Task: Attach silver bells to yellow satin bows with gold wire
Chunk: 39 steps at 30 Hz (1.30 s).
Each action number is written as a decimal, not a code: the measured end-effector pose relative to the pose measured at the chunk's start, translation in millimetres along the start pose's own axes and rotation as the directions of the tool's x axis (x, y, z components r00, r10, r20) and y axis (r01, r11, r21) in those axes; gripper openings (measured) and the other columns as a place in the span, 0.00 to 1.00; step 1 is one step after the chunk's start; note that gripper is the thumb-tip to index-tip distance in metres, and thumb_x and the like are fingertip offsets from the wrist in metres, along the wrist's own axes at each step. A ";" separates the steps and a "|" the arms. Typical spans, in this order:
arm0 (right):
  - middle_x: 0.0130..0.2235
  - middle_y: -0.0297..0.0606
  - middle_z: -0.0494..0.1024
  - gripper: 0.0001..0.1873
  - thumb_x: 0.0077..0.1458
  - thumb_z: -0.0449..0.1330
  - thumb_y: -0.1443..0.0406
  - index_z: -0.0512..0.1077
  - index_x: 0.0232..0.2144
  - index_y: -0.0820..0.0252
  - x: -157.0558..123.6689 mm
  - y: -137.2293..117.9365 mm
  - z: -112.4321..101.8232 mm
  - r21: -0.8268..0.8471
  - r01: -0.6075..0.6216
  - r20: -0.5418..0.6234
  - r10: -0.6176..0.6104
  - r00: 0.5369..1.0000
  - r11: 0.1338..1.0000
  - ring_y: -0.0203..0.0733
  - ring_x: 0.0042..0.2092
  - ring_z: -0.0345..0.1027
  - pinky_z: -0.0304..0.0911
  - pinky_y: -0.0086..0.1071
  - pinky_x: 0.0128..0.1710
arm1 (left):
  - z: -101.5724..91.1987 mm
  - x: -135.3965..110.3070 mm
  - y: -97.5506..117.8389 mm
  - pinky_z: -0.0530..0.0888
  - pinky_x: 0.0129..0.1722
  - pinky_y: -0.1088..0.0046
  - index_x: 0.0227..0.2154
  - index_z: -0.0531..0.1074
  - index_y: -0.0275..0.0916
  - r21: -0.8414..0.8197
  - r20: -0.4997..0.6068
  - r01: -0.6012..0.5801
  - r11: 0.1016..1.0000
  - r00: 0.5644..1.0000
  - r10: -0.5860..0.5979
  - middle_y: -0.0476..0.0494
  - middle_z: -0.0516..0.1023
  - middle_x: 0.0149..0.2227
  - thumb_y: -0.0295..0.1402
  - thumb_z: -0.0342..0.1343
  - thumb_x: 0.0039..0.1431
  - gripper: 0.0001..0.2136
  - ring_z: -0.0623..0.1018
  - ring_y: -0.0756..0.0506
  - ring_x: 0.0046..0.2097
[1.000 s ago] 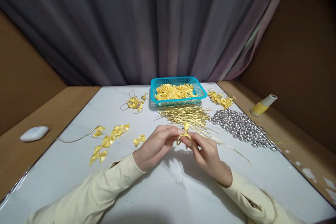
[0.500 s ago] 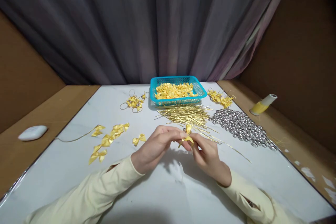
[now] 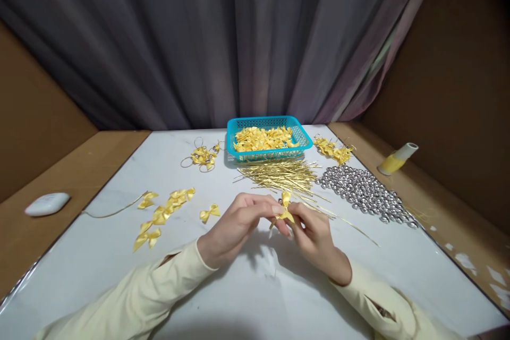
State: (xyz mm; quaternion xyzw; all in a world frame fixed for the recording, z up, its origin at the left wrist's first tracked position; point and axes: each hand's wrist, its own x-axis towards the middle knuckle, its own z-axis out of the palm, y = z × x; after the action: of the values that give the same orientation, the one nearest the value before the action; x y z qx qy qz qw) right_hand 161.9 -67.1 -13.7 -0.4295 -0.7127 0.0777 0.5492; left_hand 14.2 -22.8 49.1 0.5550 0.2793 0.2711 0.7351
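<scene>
Far left on your side lies a smooth, rounded white case (image 3: pixel 47 204), then glossy yellow bows (image 3: pixel 160 215) on the pale, polished table (image 3: pixel 103 265). Your left hand (image 3: pixel 235 223) pinches thumb to fingers on the held bow (image 3: pixel 286 208). Beyond are a perforated blue plastic basket (image 3: pixel 265 122) and a sheaf of thin, metallic gold strips (image 3: pixel 281 174). The held bow sits between your hands above the table: shiny folded ribbon, standing on end, lobes flared. Your right hand (image 3: pixel 316 234), fingers curled, grips its other side. Farther right spread rounded, mirror-bright silver beads (image 3: pixel 364 191).
</scene>
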 end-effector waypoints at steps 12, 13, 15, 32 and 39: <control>0.18 0.27 0.60 0.11 0.49 0.46 0.77 0.59 0.22 0.59 -2.2 -2.4 2.1 0.008 0.008 -0.087 -0.007 0.996 1.000 0.29 0.19 0.51 0.48 0.23 0.19 | 3.6 -2.1 -1.3 0.63 0.34 0.76 0.17 0.76 0.35 0.008 0.019 0.006 1.000 1.000 -0.006 0.47 0.73 0.21 0.28 0.52 0.52 0.13 0.69 0.50 0.29; 0.18 0.27 0.60 0.11 0.49 0.46 0.77 0.59 0.22 0.59 -2.1 -2.6 2.3 0.005 0.010 -0.090 -0.010 0.996 1.000 0.29 0.19 0.51 0.48 0.23 0.19 | 3.7 -2.5 -1.0 0.63 0.34 0.76 0.16 0.76 0.35 0.015 0.014 0.005 1.000 1.000 -0.005 0.47 0.72 0.20 0.28 0.52 0.52 0.13 0.68 0.50 0.29; 0.18 0.28 0.60 0.11 0.48 0.46 0.77 0.59 0.22 0.59 -1.6 -3.2 2.6 -0.003 0.012 -0.098 -0.013 0.995 1.000 0.29 0.19 0.51 0.48 0.24 0.19 | 4.1 -3.0 -0.4 0.62 0.34 0.76 0.16 0.76 0.35 0.029 0.004 0.000 1.000 1.000 -0.001 0.47 0.72 0.20 0.28 0.52 0.52 0.13 0.67 0.50 0.28; 0.23 0.31 0.69 0.06 0.54 0.50 0.73 0.65 0.33 0.59 1.5 -5.2 0.8 0.082 -0.050 0.012 0.049 0.999 0.995 0.30 0.21 0.58 0.56 0.23 0.21 | 0.0 -1.8 3.5 0.63 0.34 0.77 0.16 0.76 0.36 0.043 -0.029 -0.013 0.999 0.999 0.014 0.49 0.72 0.20 0.28 0.52 0.52 0.12 0.68 0.51 0.28; 0.29 0.34 0.71 0.10 0.53 0.54 0.73 0.61 0.37 0.58 1.4 0.4 -5.0 0.023 0.050 0.011 -0.050 0.999 0.998 0.31 0.23 0.59 0.58 0.25 0.22 | -4.1 -0.2 5.0 0.63 0.35 0.77 0.17 0.76 0.35 0.012 -0.019 -0.024 1.000 1.000 0.024 0.48 0.73 0.22 0.27 0.50 0.54 0.14 0.70 0.51 0.29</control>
State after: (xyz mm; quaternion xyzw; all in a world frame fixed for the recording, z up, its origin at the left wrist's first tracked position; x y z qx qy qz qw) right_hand 166.3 -67.6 -11.0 -0.4048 -0.7256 0.0744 0.5514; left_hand 10.7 -19.0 53.0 0.5598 0.2814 0.2835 0.7260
